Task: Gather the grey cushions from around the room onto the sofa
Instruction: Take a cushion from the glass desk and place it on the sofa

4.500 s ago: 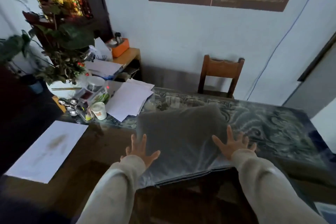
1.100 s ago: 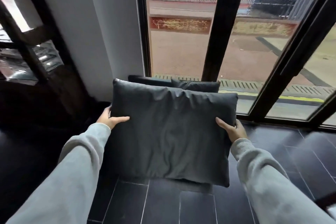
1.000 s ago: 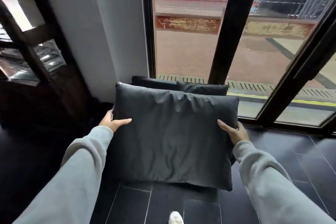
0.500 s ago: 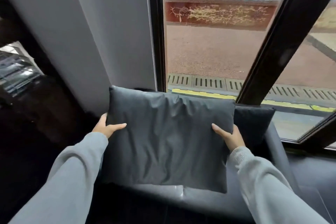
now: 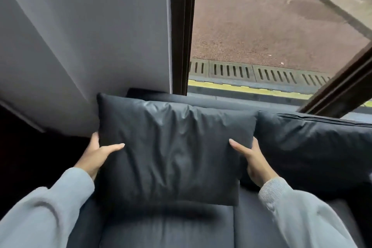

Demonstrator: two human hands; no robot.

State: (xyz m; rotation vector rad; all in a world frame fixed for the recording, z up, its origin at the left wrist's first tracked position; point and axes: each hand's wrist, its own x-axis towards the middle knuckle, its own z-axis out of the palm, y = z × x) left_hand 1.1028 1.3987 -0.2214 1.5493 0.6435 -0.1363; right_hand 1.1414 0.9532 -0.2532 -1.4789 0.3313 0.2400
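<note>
Cushion (image 5: 171, 151): held upright over the sofa (image 5: 167, 229) seat, against the backrest, with a shadow cast beneath its lower edge, so it is judged not yet set down. A second cushion (image 5: 314, 147) is seen just to its right. The fabric is smooth and creased; it is judged soft, light and somewhat slippery, best taken at the side edges. It is pinched there between thumb and fingers by the left hand (image 5: 94, 157) and the right hand (image 5: 255, 161), with the bulk lying between and above both grips.
</note>
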